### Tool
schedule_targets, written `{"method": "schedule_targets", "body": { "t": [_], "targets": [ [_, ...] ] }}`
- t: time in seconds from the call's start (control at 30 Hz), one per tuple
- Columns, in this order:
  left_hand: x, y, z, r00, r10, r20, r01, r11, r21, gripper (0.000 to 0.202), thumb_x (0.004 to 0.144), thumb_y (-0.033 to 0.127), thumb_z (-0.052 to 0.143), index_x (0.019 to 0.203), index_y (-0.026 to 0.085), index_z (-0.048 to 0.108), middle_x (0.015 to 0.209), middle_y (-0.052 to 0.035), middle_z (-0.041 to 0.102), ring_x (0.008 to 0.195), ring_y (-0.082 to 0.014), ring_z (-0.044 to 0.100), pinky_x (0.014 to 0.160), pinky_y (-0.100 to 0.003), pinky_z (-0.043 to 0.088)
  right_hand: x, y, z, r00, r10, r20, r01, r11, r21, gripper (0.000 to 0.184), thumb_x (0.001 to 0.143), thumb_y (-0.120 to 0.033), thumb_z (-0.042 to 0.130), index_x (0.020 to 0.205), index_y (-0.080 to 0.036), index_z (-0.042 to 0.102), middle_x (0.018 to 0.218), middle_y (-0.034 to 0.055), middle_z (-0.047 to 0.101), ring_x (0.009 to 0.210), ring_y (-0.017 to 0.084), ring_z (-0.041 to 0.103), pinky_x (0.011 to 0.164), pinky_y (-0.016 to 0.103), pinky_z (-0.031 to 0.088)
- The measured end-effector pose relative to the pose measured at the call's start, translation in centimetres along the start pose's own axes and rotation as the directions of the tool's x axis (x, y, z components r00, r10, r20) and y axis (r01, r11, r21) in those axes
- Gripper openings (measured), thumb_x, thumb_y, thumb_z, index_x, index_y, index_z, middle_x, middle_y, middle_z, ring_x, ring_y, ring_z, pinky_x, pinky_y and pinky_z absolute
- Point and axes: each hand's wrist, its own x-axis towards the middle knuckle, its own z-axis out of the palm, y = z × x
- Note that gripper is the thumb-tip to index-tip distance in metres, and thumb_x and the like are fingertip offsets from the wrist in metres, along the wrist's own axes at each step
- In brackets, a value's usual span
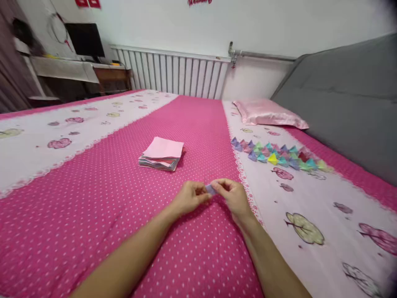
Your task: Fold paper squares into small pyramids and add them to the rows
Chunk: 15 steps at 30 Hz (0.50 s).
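A small folded piece of lavender paper [211, 189] is pinched between my two hands, above the pink dotted bedspread. My left hand [192, 196] is closed on its left end, thumb and fingers together. On the other end, my right hand [232, 195] grips it with thumb and forefinger. The fingers cover much of the paper, so its exact folded shape is hard to make out. Ahead and to the left lies a stack of square paper sheets [163, 148], pale pink on top. Several folded paper pieces [273, 159] in many colours stand in rows at the right.
The bedspread [198, 120] has a pink dotted band between white printed strips. A pink satin pillow [269, 112] rests against a grey headboard [341, 99] on the right. Beyond the bed are a white radiator [173, 70] and a desk with a monitor [86, 40].
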Motion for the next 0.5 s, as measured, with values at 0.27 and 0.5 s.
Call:
{"method": "schedule_targets", "body": {
  "t": [0.27, 0.5],
  "targets": [
    [0.34, -0.05, -0.22, 0.999, -0.032, -0.016, 0.032, 0.999, -0.008, 0.021, 0.067, 0.032, 0.060, 0.061, 0.011, 0.056, 0.055, -0.0016, 0.057, 0.048, -0.0097, 0.049, 0.050, -0.023, 0.036, 0.03, -0.02, 0.32, 1.000, -0.007, -0.026, 0.006, 0.999, -0.040, 0.023, 0.072, -0.038, 0.064, 0.077, -0.016, 0.070, 0.075, 0.0035, 0.069, 0.069, 0.015, 0.060, 0.068, 0.027, 0.046],
    [0.23, 0.09, -0.09, 1.000, -0.015, 0.010, 0.015, 1.000, -0.022, 0.016, 0.067, 0.027, 0.057, 0.061, 0.011, 0.056, 0.055, 0.0004, 0.056, 0.050, -0.0088, 0.049, 0.050, -0.021, 0.037, -0.27, -0.17, 0.27, 0.994, 0.002, 0.105, 0.010, 0.993, -0.116, 0.023, 0.069, -0.036, 0.067, 0.075, -0.014, 0.068, 0.070, 0.0032, 0.068, 0.063, 0.015, 0.060, 0.061, 0.025, 0.045]
  ]
}}
